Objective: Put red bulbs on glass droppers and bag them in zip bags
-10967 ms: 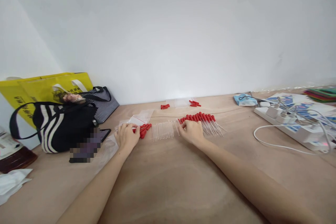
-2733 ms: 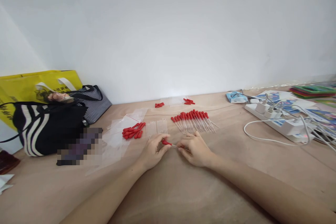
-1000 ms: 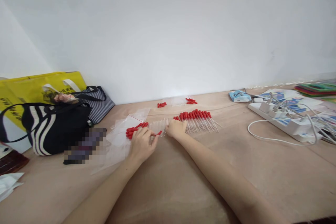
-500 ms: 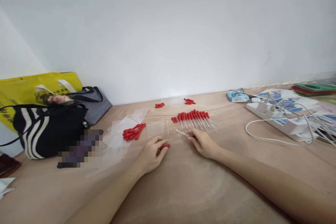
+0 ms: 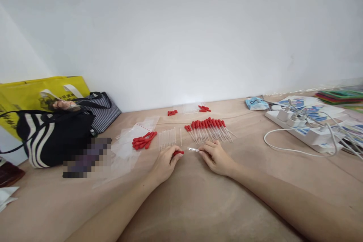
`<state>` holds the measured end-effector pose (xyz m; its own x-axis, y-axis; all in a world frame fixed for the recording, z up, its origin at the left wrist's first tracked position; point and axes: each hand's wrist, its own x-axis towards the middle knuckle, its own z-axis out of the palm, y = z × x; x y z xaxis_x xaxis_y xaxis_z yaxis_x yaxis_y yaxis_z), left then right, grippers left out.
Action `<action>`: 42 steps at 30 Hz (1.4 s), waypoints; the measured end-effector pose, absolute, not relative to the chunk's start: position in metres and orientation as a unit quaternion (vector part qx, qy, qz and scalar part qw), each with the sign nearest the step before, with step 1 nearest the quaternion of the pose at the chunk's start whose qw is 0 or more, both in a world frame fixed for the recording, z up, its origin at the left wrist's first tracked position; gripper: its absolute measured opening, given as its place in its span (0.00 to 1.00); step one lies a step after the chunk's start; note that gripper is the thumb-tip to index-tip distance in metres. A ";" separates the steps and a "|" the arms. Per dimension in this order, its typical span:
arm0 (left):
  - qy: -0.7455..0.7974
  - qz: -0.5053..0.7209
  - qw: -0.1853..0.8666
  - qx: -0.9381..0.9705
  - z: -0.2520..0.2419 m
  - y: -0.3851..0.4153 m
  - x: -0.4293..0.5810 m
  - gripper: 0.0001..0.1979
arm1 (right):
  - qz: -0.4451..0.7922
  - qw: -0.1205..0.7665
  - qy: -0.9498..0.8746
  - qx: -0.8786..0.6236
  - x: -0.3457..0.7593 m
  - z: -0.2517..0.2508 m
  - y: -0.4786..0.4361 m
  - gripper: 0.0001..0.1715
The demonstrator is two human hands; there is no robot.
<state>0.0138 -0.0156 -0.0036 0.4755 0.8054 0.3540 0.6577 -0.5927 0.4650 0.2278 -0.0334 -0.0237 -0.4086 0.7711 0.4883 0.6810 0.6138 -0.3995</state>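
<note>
My left hand [image 5: 164, 162] pinches a small red rubber bulb [image 5: 179, 152] just above the table. My right hand [image 5: 216, 155] pinches a clear thin tube [image 5: 193, 149], whose free end points at the bulb with a small gap between them. Behind the hands lie a heap of loose red bulbs [image 5: 143, 140], a row of clear tubes [image 5: 166, 138], and a row of tubes fitted with red bulbs [image 5: 208, 129].
Clear zip bags [image 5: 133, 136] lie at left beside a striped black-and-white bag [image 5: 53, 136] and a yellow bag [image 5: 42, 90]. A white power strip [image 5: 306, 130] with cables sits at right. More bulbs and tubes [image 5: 190, 110] rest near the wall.
Both hands came back from the rows, the left with a red bulb and the right with a clear tube. Over the last half second the two pieces moved closer together.
</note>
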 end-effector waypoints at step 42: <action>0.343 0.246 0.147 0.895 -0.002 -0.022 0.017 0.10 | 0.006 0.266 -0.889 -0.373 0.211 -0.024 -0.030 0.12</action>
